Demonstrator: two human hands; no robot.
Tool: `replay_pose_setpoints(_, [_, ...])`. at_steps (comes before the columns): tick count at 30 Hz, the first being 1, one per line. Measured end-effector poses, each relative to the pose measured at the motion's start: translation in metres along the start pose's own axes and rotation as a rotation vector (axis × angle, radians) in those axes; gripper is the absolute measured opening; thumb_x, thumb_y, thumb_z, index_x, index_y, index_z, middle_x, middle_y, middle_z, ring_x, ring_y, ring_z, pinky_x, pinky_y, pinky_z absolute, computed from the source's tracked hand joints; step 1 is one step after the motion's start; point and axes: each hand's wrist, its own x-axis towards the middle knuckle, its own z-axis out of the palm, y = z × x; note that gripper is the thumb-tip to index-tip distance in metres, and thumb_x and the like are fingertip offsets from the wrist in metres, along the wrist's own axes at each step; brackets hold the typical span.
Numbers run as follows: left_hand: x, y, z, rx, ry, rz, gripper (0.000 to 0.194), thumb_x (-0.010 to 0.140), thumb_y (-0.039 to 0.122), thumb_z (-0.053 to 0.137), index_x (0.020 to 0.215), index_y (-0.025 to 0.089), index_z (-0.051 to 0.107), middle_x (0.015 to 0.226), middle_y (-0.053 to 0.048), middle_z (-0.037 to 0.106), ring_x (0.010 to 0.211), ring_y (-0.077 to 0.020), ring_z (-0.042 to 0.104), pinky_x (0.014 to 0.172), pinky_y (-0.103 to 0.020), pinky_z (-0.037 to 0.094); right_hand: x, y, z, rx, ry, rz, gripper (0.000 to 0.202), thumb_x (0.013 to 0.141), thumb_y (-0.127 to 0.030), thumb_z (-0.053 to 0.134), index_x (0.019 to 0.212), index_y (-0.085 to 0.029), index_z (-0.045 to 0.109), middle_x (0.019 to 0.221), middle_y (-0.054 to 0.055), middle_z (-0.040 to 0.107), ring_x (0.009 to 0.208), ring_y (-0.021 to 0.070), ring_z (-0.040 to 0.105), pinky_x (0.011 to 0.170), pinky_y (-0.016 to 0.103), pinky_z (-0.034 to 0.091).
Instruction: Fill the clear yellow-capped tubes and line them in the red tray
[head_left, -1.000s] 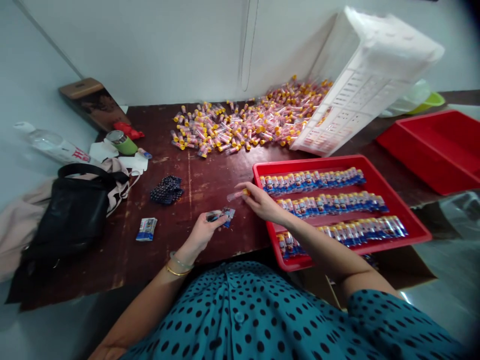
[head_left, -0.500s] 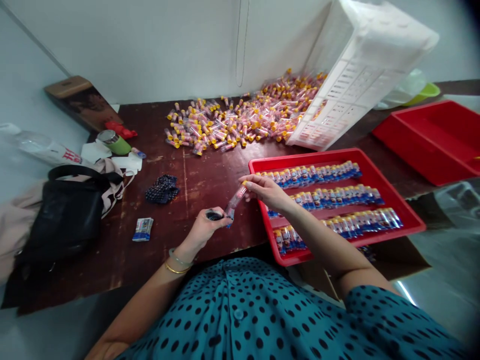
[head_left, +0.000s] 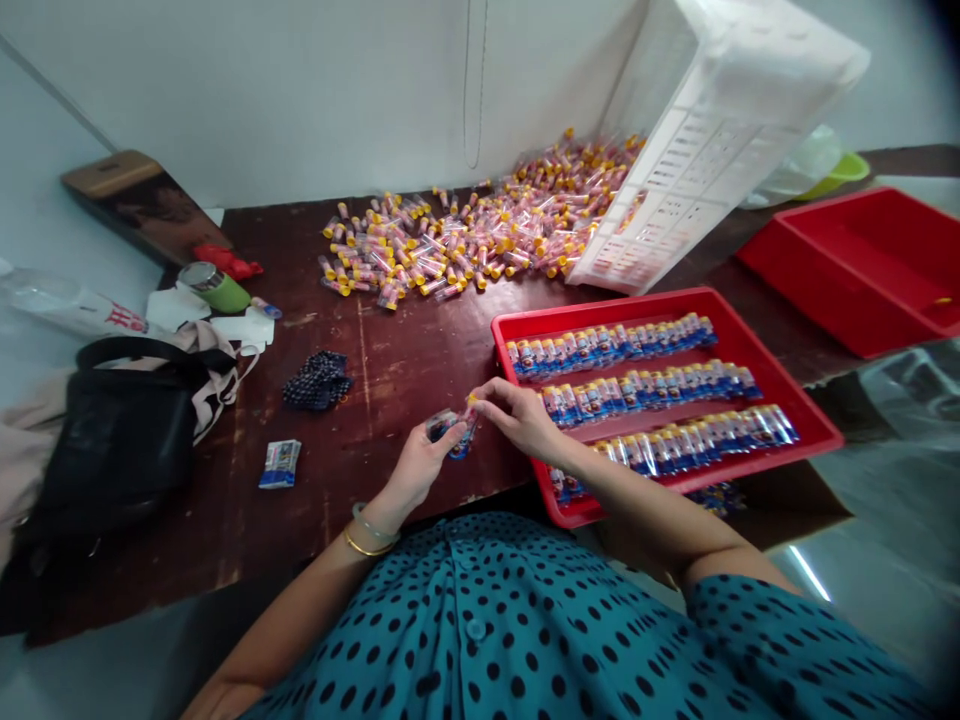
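Observation:
In front of my body, my right hand [head_left: 519, 418] pinches the yellow-capped end of a small clear tube with pink contents [head_left: 472, 410]. My left hand [head_left: 420, 462] is closed around a clear-and-blue printed wrapper [head_left: 460, 446], where the tube's lower end meets it. My fingers partly cover both, so how far the tube sits inside the wrapper cannot be made out. Right of my hands lies a red tray [head_left: 814, 425] with three rows of wrapped yellow-capped tubes [head_left: 637, 392]. Loose unwrapped tubes [head_left: 450, 245] are heaped along the wall.
A white plastic crate [head_left: 697, 150] leans over the heap, with another red tray [head_left: 847, 270] beyond it. On the left are a stack of flat wrappers [head_left: 280, 464], a dark dotted cloth [head_left: 318, 380], a black bag [head_left: 124, 440] and a green container [head_left: 215, 287].
The tube has moved down toward my left hand and shows less of its length. My right hand has come down with it, closer to my left. The view has shifted slightly.

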Motion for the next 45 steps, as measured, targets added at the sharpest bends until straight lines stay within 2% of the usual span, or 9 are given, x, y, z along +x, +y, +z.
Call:
replay_pose_setpoints(6, [-0.002, 0.001, 0.009, -0.059, 0.010, -0.006, 0.029, 0.071, 0.040, 0.080, 0.088, 0.017, 0.077, 0.081, -0.003, 0.073, 0.078, -0.0157, 0.061, 0.075, -0.027, 0.048, -0.030, 0.008, 0.012, -0.074, 0.069, -0.060, 0.024, 0.092, -0.033, 0.061, 0.114, -0.021, 0.064, 0.110, 0.007, 0.070, 0.101, 0.0198, 0.066, 0.091, 0.034, 0.051])
replay_pose_setpoints(17, [-0.004, 0.009, 0.008, -0.013, -0.072, -0.020, 0.026, 0.069, 0.038, 0.081, 0.084, 0.017, 0.079, 0.081, -0.004, 0.075, 0.076, -0.0162, 0.061, 0.078, -0.028, 0.047, -0.026, 0.005, 0.003, -0.086, 0.050, -0.186, 0.009, 0.091, -0.027, 0.064, 0.096, -0.023, 0.071, 0.104, 0.005, 0.073, 0.102, 0.0195, 0.066, 0.094, 0.038, 0.050])
replay_pose_setpoints(24, [-0.002, 0.004, 0.005, -0.042, -0.083, -0.070, 0.026, 0.066, 0.036, 0.084, 0.084, 0.017, 0.078, 0.077, -0.003, 0.074, 0.075, -0.0157, 0.062, 0.078, -0.028, 0.047, -0.028, 0.008, 0.003, -0.081, 0.017, -0.147, 0.012, 0.091, -0.031, 0.063, 0.093, -0.022, 0.071, 0.104, 0.005, 0.073, 0.098, 0.0188, 0.066, 0.093, 0.037, 0.049])
replay_pose_setpoints(30, [0.003, 0.006, 0.007, -0.080, -0.031, -0.068, 0.035, 0.061, 0.032, 0.088, 0.090, 0.017, 0.076, 0.088, -0.003, 0.075, 0.082, -0.0164, 0.065, 0.083, -0.029, 0.048, -0.031, 0.006, 0.011, 0.231, 0.096, 0.019, 0.034, 0.087, -0.037, 0.068, 0.115, -0.022, 0.054, 0.115, 0.007, 0.064, 0.107, 0.0180, 0.062, 0.095, 0.033, 0.050])
replay_pose_setpoints(34, [0.005, 0.011, 0.015, -0.092, -0.017, -0.083, 0.037, 0.062, 0.038, 0.086, 0.087, 0.015, 0.072, 0.083, -0.003, 0.072, 0.077, -0.0151, 0.063, 0.075, -0.027, 0.050, -0.031, 0.004, 0.014, 0.317, 0.114, 0.055, 0.037, 0.085, -0.036, 0.069, 0.114, -0.023, 0.051, 0.105, 0.005, 0.062, 0.103, 0.0170, 0.061, 0.094, 0.032, 0.050])
replay_pose_setpoints(36, [0.004, 0.015, 0.019, -0.115, -0.041, -0.145, 0.041, 0.066, 0.045, 0.083, 0.091, 0.014, 0.071, 0.081, -0.003, 0.070, 0.069, -0.0148, 0.062, 0.065, -0.026, 0.050, -0.026, 0.010, 0.000, 0.341, 0.154, 0.078, 0.036, 0.085, -0.035, 0.067, 0.115, -0.024, 0.050, 0.103, 0.004, 0.062, 0.099, 0.0164, 0.061, 0.090, 0.030, 0.051])
replay_pose_setpoints(38, [0.004, 0.017, 0.019, -0.124, -0.070, -0.211, 0.044, 0.068, 0.046, 0.081, 0.096, 0.014, 0.069, 0.082, -0.005, 0.070, 0.067, -0.0158, 0.062, 0.058, -0.026, 0.050, -0.017, 0.022, -0.034, 0.304, 0.254, 0.096, 0.036, 0.086, -0.033, 0.063, 0.117, -0.023, 0.048, 0.103, 0.004, 0.062, 0.097, 0.0161, 0.062, 0.087, 0.030, 0.052])
replay_pose_setpoints(43, [0.005, 0.005, 0.005, -0.141, -0.055, -0.289, 0.044, 0.067, 0.038, 0.083, 0.101, 0.015, 0.068, 0.080, -0.004, 0.069, 0.070, -0.0174, 0.063, 0.056, -0.025, 0.050, 0.004, 0.060, -0.173, -0.344, 0.600, 0.309, 0.041, 0.085, -0.025, 0.051, 0.124, -0.016, 0.046, 0.097, 0.005, 0.063, 0.087, 0.0153, 0.064, 0.080, 0.030, 0.053])
replay_pose_setpoints(45, [0.005, -0.001, -0.002, -0.142, -0.046, -0.314, 0.045, 0.067, 0.038, 0.083, 0.102, 0.015, 0.068, 0.079, -0.004, 0.068, 0.069, -0.0170, 0.063, 0.054, -0.024, 0.049, 0.009, 0.073, -0.215, -0.482, 0.657, 0.368, 0.040, 0.083, -0.023, 0.053, 0.122, -0.013, 0.050, 0.094, 0.006, 0.065, 0.084, 0.0166, 0.064, 0.080, 0.032, 0.053])
